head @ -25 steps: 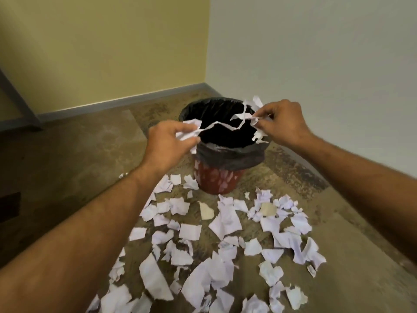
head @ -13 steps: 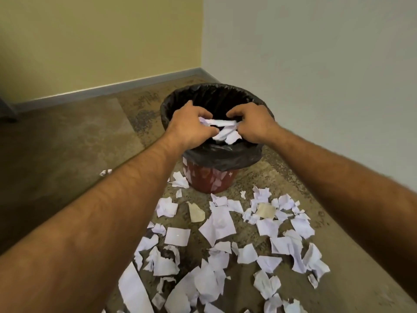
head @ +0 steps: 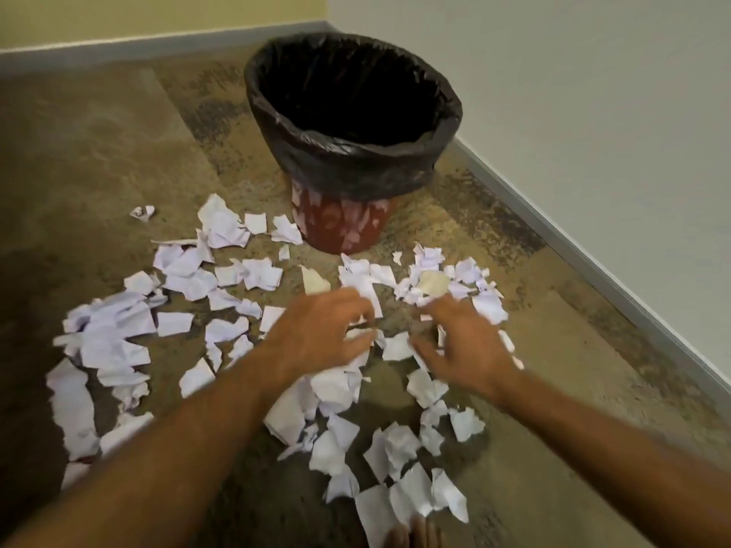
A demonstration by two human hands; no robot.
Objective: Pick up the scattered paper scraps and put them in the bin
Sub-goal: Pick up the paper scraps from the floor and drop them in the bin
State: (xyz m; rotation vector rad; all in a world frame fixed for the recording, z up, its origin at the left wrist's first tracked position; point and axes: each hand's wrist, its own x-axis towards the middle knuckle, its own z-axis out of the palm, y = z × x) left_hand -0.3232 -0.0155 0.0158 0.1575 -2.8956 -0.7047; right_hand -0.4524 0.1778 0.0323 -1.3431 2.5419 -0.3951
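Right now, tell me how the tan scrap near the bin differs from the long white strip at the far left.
The tan scrap is beige, while the white strip is white. The tan scrap is small and roundish; the white strip is long and narrow. The tan scrap rests on a cluster of other scraps just beyond the right hand; the white strip lies at the pile's left edge. Both are torn paper, still on the floor outside the bin.
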